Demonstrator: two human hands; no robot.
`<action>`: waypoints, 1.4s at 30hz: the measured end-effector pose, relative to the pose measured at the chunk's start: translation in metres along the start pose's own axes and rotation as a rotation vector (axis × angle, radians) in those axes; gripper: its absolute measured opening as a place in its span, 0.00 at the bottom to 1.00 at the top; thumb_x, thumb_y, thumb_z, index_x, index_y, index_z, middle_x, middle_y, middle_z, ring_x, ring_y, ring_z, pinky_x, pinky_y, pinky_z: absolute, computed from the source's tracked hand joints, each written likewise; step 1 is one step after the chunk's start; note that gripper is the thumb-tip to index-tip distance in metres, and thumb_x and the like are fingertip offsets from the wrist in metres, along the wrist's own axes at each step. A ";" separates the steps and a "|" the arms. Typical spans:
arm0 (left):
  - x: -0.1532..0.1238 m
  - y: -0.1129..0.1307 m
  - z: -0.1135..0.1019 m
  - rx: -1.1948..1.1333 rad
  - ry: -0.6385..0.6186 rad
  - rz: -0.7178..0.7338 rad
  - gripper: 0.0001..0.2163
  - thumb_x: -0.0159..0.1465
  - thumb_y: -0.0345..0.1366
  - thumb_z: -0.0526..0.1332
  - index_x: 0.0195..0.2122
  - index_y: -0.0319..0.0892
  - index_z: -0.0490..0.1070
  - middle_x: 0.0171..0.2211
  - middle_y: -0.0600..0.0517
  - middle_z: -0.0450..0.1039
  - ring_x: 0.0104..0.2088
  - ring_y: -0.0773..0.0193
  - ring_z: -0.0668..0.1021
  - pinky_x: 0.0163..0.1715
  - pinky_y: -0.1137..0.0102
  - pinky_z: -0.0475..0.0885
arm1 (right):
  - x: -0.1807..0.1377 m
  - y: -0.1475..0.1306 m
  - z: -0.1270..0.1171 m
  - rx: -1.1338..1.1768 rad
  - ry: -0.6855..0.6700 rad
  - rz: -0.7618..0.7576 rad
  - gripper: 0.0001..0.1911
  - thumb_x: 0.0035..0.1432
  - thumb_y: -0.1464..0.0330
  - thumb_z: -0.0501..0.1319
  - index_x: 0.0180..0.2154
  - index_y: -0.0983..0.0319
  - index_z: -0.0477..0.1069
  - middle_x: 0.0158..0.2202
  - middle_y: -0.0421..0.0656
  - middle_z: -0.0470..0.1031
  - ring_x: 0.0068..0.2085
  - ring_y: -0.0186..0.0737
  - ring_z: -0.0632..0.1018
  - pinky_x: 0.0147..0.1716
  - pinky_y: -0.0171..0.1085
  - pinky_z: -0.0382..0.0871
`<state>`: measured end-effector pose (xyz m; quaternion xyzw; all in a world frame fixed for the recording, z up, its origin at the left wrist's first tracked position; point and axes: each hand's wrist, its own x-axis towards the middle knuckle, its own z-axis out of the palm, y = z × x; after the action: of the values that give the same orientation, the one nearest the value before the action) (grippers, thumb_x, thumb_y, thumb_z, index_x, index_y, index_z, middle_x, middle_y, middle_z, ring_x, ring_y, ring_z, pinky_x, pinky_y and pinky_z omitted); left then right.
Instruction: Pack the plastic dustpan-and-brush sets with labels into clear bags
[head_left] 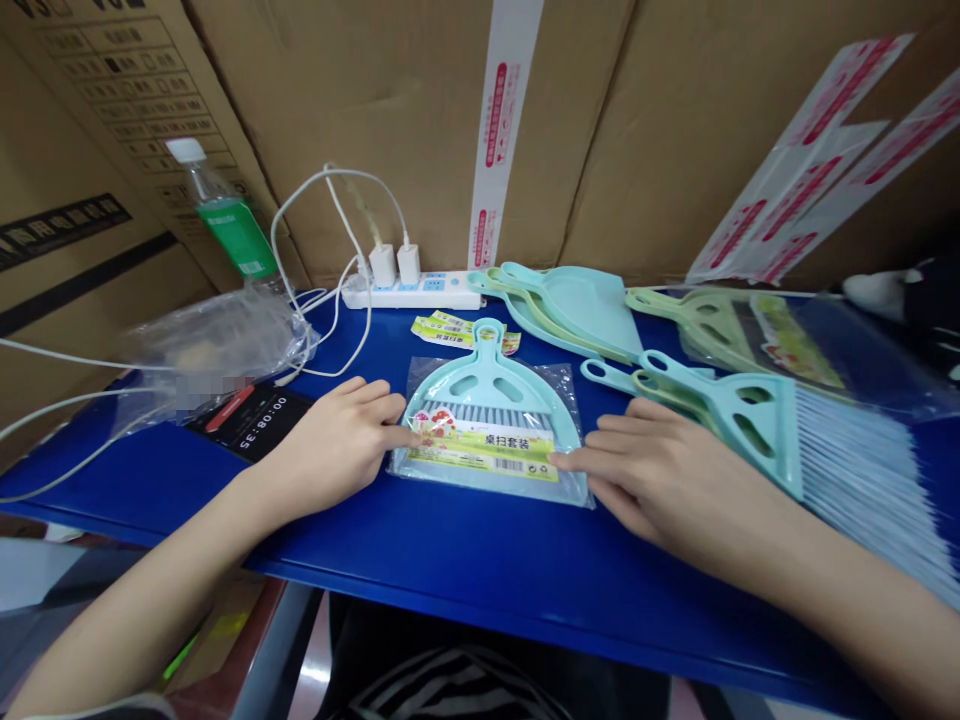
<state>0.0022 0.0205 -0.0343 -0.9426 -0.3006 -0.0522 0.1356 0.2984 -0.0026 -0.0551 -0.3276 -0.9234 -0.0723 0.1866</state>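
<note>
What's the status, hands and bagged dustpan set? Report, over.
Left hand open, touching bagged dustpan set at left edge. Right hand open, at its right edge. Set flat on blue table. Loose brushes beside right hand.

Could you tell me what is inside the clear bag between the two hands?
The bag holds a pale blue dustpan with grey brush bristles on it, and a yellow-green label across the front. The label hides the lower bristles and pan; the brush handle cannot be made out.

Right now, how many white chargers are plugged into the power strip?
2. The left charger and the right charger stand side by side on the left half of the power strip, each with a white cable. I see no other, and none seems hidden.
</note>
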 end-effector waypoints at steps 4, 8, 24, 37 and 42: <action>-0.001 -0.001 -0.003 -0.006 -0.033 -0.029 0.21 0.56 0.18 0.53 0.36 0.48 0.80 0.27 0.53 0.70 0.29 0.62 0.69 0.31 0.67 0.64 | -0.002 0.002 -0.003 -0.015 -0.032 0.016 0.15 0.55 0.79 0.55 0.28 0.57 0.77 0.20 0.38 0.75 0.25 0.38 0.72 0.31 0.39 0.58; -0.002 -0.003 -0.002 -0.010 -0.030 -0.037 0.21 0.57 0.18 0.52 0.34 0.48 0.80 0.28 0.53 0.70 0.29 0.62 0.69 0.31 0.67 0.65 | -0.002 0.004 -0.005 -0.047 -0.040 0.008 0.15 0.56 0.78 0.54 0.25 0.58 0.75 0.19 0.38 0.73 0.24 0.38 0.72 0.31 0.39 0.57; -0.001 -0.002 0.003 -0.024 -0.014 -0.019 0.17 0.57 0.18 0.50 0.30 0.43 0.75 0.27 0.53 0.71 0.28 0.61 0.70 0.32 0.67 0.69 | 0.001 0.006 -0.003 -0.018 -0.123 0.061 0.13 0.57 0.77 0.52 0.25 0.59 0.69 0.20 0.39 0.74 0.22 0.37 0.72 0.28 0.37 0.59; -0.001 0.003 0.003 -0.007 0.040 0.026 0.17 0.59 0.19 0.50 0.35 0.42 0.77 0.29 0.52 0.71 0.28 0.63 0.71 0.31 0.69 0.69 | 0.001 0.007 0.001 -0.014 -0.009 -0.034 0.17 0.59 0.79 0.49 0.28 0.60 0.73 0.22 0.40 0.71 0.23 0.37 0.71 0.28 0.37 0.63; 0.000 0.003 0.004 -0.008 0.074 0.046 0.17 0.60 0.19 0.48 0.33 0.41 0.76 0.28 0.51 0.71 0.27 0.63 0.71 0.29 0.68 0.69 | 0.002 0.007 0.003 -0.006 -0.015 -0.009 0.17 0.59 0.78 0.49 0.29 0.59 0.73 0.23 0.40 0.71 0.24 0.36 0.71 0.27 0.36 0.62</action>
<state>0.0042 0.0190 -0.0384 -0.9471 -0.2736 -0.0853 0.1444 0.3008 0.0045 -0.0572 -0.3246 -0.9259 -0.0734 0.1785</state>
